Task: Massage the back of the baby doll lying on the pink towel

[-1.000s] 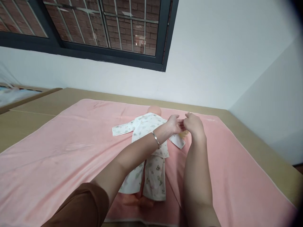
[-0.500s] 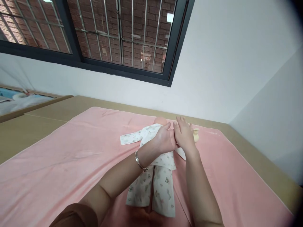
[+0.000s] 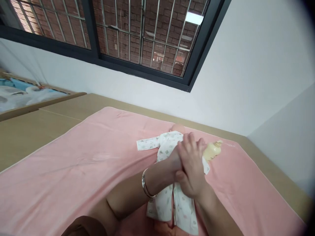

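Note:
My left hand (image 3: 175, 159), with a silver bangle (image 3: 145, 183) at its wrist, is pressed palm to palm against my right hand (image 3: 193, 164). The right hand lies across it with fingers stretched out, hiding most of the left; some left fingertips seem to show past it. I see no object between them. Below the hands a doll lies on its back, in a white patterned top (image 3: 166, 146) and matching trousers (image 3: 161, 205). The top of its head (image 3: 178, 127) shows beyond the collar. A pale yellow bottle (image 3: 212, 150) lies just right of my hands.
A pink sheet (image 3: 98, 157) covers much of the wooden surface (image 3: 56, 123). A barred, dark-framed window (image 3: 142, 65) is set in the white wall behind. At the far left, a wooden-edged bin (image 3: 31, 95) holds blue and white items.
My right hand has slid over my left, and the two now overlap more closely. The view has shifted, leaving the yellow bottle more fully visible.

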A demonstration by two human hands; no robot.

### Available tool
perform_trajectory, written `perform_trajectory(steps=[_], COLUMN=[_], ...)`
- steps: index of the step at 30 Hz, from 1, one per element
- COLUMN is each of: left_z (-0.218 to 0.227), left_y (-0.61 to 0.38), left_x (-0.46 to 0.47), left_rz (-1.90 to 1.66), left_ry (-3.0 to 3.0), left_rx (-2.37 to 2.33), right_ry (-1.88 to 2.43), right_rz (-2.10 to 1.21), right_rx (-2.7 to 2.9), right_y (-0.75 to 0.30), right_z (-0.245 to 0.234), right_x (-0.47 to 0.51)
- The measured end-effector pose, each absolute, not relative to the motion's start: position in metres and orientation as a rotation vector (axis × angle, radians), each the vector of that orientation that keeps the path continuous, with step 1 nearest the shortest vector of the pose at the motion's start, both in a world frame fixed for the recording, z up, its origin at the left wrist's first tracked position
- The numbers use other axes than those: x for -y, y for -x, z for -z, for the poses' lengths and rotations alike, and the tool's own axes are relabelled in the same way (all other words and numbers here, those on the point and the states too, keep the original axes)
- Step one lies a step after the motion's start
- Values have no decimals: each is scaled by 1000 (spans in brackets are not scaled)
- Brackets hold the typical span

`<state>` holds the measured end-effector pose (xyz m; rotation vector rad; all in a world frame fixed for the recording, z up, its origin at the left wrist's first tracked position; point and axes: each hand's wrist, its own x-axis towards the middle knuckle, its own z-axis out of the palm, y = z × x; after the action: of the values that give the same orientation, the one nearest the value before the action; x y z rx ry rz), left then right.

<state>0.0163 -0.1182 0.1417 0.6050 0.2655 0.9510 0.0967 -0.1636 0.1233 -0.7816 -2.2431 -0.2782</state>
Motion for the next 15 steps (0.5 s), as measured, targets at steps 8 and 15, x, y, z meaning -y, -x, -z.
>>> perform_trajectory(steps=[8,15], left_z=[-171,-178], left_y=[1,26], left_x=[147,130], left_rz=[-975,-1201], left_ry=[-692,-809], left_rx=[-237,-437], right_ry=[985,717], right_rz=[241,80], right_rx=[2061,2180], right_y=[-95,-64], right_z=[-137,-114], right_x=[146,179])
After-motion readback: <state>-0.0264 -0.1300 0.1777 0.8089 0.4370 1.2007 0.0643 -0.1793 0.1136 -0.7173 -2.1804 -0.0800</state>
